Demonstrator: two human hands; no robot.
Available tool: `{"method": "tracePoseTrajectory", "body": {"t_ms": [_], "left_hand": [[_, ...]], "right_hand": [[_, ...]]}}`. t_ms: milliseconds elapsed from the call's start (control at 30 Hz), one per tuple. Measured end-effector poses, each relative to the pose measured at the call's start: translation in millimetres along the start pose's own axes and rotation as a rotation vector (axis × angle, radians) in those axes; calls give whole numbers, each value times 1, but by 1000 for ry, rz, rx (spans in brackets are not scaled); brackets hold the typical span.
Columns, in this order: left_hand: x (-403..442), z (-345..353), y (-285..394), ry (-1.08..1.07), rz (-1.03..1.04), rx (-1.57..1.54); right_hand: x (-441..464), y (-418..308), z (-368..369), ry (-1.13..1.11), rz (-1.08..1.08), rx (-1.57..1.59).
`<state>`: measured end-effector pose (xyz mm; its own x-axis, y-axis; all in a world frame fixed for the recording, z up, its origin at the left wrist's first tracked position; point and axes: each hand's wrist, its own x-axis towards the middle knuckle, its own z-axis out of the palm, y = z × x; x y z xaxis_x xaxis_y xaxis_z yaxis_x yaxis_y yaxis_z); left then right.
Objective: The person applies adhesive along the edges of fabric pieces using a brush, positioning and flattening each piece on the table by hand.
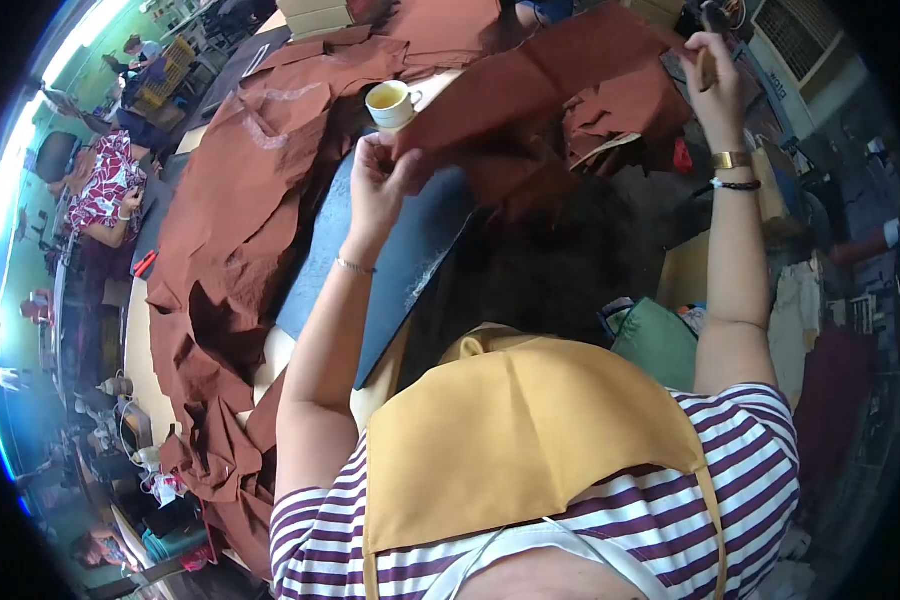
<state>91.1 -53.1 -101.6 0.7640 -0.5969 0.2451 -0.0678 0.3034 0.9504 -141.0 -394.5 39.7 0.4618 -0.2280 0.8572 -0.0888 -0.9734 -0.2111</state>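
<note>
My left hand [382, 180] pinches the near left end of a long reddish-brown sheet [540, 85], which stretches up and to the right. At the sheet's far right end my right hand [715, 85] is raised, its fingers closed around a small brownish tool [707, 70] and near the sheet's edge. What the tool is cannot be made out. Just above my left hand a white cup [391, 104] with yellowish contents stands on the table. Beneath my left forearm lies a dark blue board [335, 250].
Large reddish-brown sheets [235, 190] cover the table on the left, with crumpled pieces [215, 450] lower down. Red-handled scissors [145, 264] lie at the left edge. A person in a patterned top [105, 185] is at the left; others are farther off. A green bag [655, 345] sits near my right side.
</note>
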Motion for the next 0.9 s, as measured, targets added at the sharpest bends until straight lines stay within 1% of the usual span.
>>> {"method": "tracePoseTrajectory", "body": {"t_ms": [33, 67, 100, 133, 200, 267, 300, 333, 400, 433, 533, 600, 667, 700, 733, 767, 800, 867, 900], "left_hand": [[-10, 13, -1, -2, 60, 35], [-18, 19, -1, -2, 119, 73], [-25, 4, -24, -141, 152, 147], [-36, -5, -44, -143, -41, 131], [-67, 3, -42, -103, 27, 170], [-99, 2, -40, -61, -51, 101], [-116, -1, -35, -60, -117, 122], [-132, -5, -30, -59, -182, 143], [-164, -14, -28, -38, -67, 324], [-179, -19, -30, -26, 56, 369], [-222, -45, -49, 39, 387, 495], [-260, -54, -54, 310, 215, 220], [-263, -42, -30, 499, 293, 109], [-262, -60, -21, 407, 417, 375], [-260, -58, -12, 525, 446, 392], [-258, -62, 2, 530, 454, 531], [-255, -71, 14, 535, 461, 672], [-242, -85, 20, 589, 397, 622], [-230, -89, 29, 555, 342, 761]], "right_hand": [[3, -2, -10, 61, -17, -63], [5, 6, -20, 35, -25, -34], [3, 0, -29, 51, -26, -38], [0, -6, -36, 68, -28, -42], [-7, -5, -40, 55, -24, -4], [-22, -25, -49, 23, 5, 25], [-29, -31, -50, 2, -16, 42], [-37, -33, -49, -20, 37, 127], [-53, -36, -48, -69, 146, 296], [-56, -52, -49, -62, 109, 258], [-63, -73, -48, -91, 133, 308], [-62, -83, -45, -100, 85, 345], [-57, -94, -39, -101, 23, 347], [-53, -100, -34, -106, 14, 371], [-50, -106, -29, -111, 4, 394], [-48, -109, -25, -116, -6, 417], [-47, -106, -18, -133, -6, 421], [-46, -91, 9, -164, -8, 426], [-43, -77, 27, -191, -65, 399]]}}
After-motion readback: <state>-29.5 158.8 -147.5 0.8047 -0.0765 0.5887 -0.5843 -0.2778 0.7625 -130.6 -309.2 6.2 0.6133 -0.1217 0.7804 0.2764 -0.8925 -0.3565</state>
